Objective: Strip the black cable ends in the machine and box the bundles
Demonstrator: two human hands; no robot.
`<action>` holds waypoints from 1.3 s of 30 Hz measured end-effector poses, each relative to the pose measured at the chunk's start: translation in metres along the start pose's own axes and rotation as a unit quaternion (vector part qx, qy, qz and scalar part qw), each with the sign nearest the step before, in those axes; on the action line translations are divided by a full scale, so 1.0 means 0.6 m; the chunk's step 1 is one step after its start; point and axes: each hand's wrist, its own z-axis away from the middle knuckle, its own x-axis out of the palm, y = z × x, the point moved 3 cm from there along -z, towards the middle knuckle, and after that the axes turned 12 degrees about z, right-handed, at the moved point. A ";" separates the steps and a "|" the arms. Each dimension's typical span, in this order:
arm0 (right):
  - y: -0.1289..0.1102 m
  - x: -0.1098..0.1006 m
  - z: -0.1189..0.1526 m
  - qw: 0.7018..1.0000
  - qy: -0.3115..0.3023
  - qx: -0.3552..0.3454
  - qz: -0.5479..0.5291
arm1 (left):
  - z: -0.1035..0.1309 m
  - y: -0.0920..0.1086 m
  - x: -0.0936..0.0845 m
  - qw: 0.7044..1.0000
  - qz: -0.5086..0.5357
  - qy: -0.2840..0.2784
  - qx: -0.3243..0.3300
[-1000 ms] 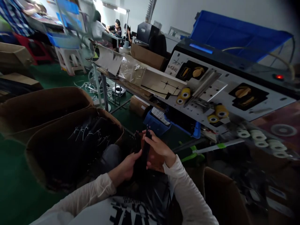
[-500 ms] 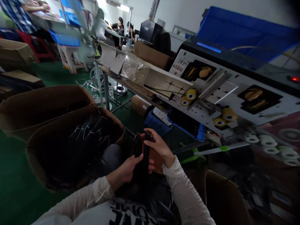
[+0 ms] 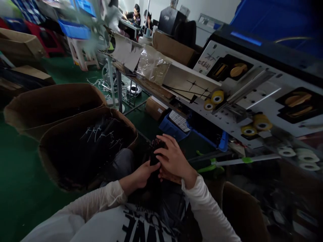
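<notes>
A bundle of thin black wires [image 3: 155,153] stands upright over my lap, its top ends small and reddish. My left hand [image 3: 143,173] is wrapped round it lower down, thumb across the front. Curled about the upper end, my right hand [image 3: 174,158] presses the strands from the right side. The bundle's lower part is lost in shadow. To the left, a large cardboard box [image 3: 46,161] holds dark bundles with white ties [image 3: 96,132].
A second box [image 3: 22,107] stands behind the first. Ahead is a bench-mounted machine with yellow rollers [image 3: 217,96]. Beneath it sit a blue bin [image 3: 174,129] and a green-and-white pole [image 3: 248,160]. Another open box [image 3: 242,208] is at right. People sit at far tables.
The two parts of the bundle that stood apart are now together. My right hand has moved in over the top ends. The view has shifted slightly.
</notes>
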 end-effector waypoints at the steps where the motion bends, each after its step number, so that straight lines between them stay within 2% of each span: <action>1: -0.007 0.000 0.000 1.000 -0.017 -0.013 0.022 | -0.002 -0.001 -0.001 1.000 -0.007 0.004 0.006; 5: -0.021 0.000 -0.004 0.995 -0.055 -0.048 0.072 | -0.006 -0.004 -0.005 1.000 -0.020 -0.001 0.023; 10: -0.020 -0.005 -0.010 0.991 -0.074 -0.075 0.088 | -0.005 -0.006 -0.006 0.999 -0.025 0.012 0.022; 30: -0.004 0.011 -0.008 0.992 -0.095 -0.080 0.038 | -0.001 -0.007 -0.004 0.999 -0.040 0.021 0.005; 34: 0.001 0.003 -0.015 0.995 -0.069 -0.058 0.040 | -0.001 -0.001 -0.001 0.998 -0.055 0.009 -0.002; 39: 0.029 -0.012 -0.023 0.999 0.012 0.011 0.048 | 0.001 0.001 0.000 0.998 -0.055 0.004 -0.022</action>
